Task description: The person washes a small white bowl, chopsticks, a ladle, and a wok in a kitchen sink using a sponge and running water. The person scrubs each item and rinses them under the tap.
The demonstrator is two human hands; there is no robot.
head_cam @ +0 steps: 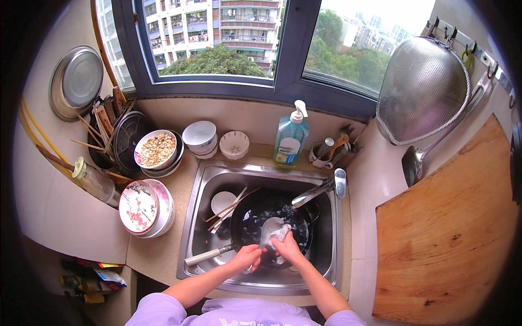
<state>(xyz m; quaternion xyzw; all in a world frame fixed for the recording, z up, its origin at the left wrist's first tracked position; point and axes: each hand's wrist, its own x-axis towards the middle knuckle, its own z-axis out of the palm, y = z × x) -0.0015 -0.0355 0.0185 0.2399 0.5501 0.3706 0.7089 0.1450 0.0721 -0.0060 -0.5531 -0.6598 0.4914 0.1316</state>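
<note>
My left hand (pixel 247 258) grips the handle of a ladle (pixel 270 226), its bowl raised over a dark pan (pixel 249 232) in the sink. A pale, wet cloth (pixel 280 234) is bunched in my right hand (pixel 288 247), pressed against the ladle's bowl. Water stands in the pan, and its light handle (pixel 202 256) points to the lower left. Above the pan reaches the chrome faucet (pixel 313 193). Chopsticks (pixel 232 207) lie across the left side of the sink beside a small white bowl (pixel 223 203).
The steel sink's rim (pixel 188 228) surrounds the pan. Stacked plates (pixel 138 207) and a bowl of peanuts (pixel 156 149) stand at the left. Behind are white bowls (pixel 200 135), a pump bottle (pixel 291 138) and a mug of utensils (pixel 320 161). A wooden cutting board (pixel 440 232) leans at the right.
</note>
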